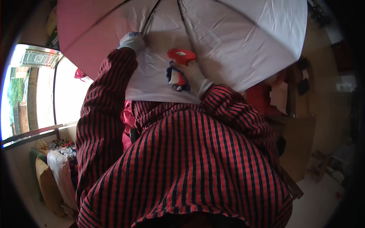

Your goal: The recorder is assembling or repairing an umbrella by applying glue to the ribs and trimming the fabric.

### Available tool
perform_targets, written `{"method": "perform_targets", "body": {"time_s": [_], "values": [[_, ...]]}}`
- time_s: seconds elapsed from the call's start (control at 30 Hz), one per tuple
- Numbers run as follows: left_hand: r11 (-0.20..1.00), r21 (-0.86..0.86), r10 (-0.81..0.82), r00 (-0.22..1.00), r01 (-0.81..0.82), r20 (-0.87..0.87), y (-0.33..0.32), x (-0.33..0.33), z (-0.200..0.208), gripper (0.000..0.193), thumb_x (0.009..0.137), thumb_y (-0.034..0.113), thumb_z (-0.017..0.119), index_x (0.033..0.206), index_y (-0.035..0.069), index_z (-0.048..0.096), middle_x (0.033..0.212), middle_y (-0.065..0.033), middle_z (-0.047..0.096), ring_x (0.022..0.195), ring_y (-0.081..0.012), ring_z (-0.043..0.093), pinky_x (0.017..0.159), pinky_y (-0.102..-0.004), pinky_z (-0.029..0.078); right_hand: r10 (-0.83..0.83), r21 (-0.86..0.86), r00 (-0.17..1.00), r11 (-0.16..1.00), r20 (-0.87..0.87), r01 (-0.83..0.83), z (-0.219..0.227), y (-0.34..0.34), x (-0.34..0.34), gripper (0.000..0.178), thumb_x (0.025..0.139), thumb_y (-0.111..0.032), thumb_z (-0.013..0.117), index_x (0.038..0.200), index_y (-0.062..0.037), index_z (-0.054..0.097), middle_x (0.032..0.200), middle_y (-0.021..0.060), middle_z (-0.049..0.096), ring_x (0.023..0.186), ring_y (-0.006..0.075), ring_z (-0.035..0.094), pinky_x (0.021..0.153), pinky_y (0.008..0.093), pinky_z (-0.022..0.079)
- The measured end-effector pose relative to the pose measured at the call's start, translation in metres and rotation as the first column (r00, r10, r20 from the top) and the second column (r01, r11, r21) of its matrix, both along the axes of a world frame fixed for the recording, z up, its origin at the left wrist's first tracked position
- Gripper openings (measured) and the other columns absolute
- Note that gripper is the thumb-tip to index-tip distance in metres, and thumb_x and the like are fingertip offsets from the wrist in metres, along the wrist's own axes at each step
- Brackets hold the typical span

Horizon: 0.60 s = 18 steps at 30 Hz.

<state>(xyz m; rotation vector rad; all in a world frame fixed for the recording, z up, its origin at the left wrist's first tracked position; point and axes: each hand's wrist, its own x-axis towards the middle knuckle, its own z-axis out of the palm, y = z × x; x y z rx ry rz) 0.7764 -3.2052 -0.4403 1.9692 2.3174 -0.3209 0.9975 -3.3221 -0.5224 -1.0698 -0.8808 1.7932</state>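
An open umbrella (224, 41) with a pale silvery-pink inner side and dark ribs spreads in front of me. My left hand (132, 41), in a white glove with blue print, is closed at the umbrella beside a dark rib; its fingertips are partly hidden. My right hand (194, 75), also gloved, is wrapped round a red-and-white handheld tool (181, 56). The tool has a rounded red head and a dark loop at its lower end. It lies over the canopy near the lower edge; whether it touches the fabric I cannot tell.
Bright windows (42, 83) are at the left. Below them stand a white sack (61, 174) and a tan sack (46, 186), with small colourful items behind. A brown wooden panel (294, 146) and dark furniture are at the right. Pink fabric (128, 116) hangs beneath the canopy.
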Motion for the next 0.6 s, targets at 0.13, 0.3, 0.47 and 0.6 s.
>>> {"method": "perform_targets", "body": {"time_s": [0.13,0.3,0.47,0.6], "values": [[0.993,0.100,0.074,0.990,-0.062,-0.120,0.011,-0.075,0.024,0.034,0.080,0.025,0.053,0.108,0.008,0.061,0.108,-0.0170,0.063,0.101,-0.0335,0.060,0.085,-0.0437,0.049,-0.080,0.157,0.992,0.983,-0.098,0.095,0.022,0.035,-0.005,0.018,0.080,-0.014,0.068,0.093,-0.0037,0.061,0.079,0.0024,0.062,0.065,0.0112,0.059,0.055,0.0288,0.049],[0.908,0.404,0.117,0.993,-0.113,0.015,-0.012,-0.058,-0.005,0.036,0.082,0.034,0.057,0.110,0.013,0.058,0.106,-0.0170,0.062,0.094,-0.0337,0.063,0.076,-0.0421,0.052,-0.151,0.125,0.984,0.979,-0.094,0.162,0.026,0.064,-0.009,0.022,0.082,-0.013,0.066,0.100,-0.0018,0.059,0.084,0.0032,0.063,0.070,0.0132,0.063,0.062,0.0267,0.052],[0.893,0.444,-0.087,0.935,-0.080,0.344,-0.029,0.030,-0.025,0.040,0.076,0.042,0.062,0.105,0.015,0.062,0.099,-0.0143,0.065,0.091,-0.0320,0.063,0.077,-0.0406,0.050,-0.224,0.203,0.970,0.950,-0.091,0.238,0.006,0.086,-0.012,0.023,0.080,-0.014,0.068,0.098,-0.0016,0.061,0.084,0.0019,0.063,0.072,0.0111,0.061,0.065,0.0252,0.050],[0.941,0.317,-0.044,0.881,-0.122,0.471,-0.016,0.066,-0.022,0.038,0.074,0.041,0.064,0.099,0.014,0.066,0.093,-0.0132,0.067,0.090,-0.0301,0.063,0.079,-0.0386,0.050,-0.293,0.241,0.956,0.926,-0.027,0.291,0.012,0.091,-0.017,0.016,0.080,-0.011,0.067,0.093,-0.0015,0.063,0.081,0.0007,0.062,0.068,0.0086,0.058,0.060,0.0246,0.047]]}}
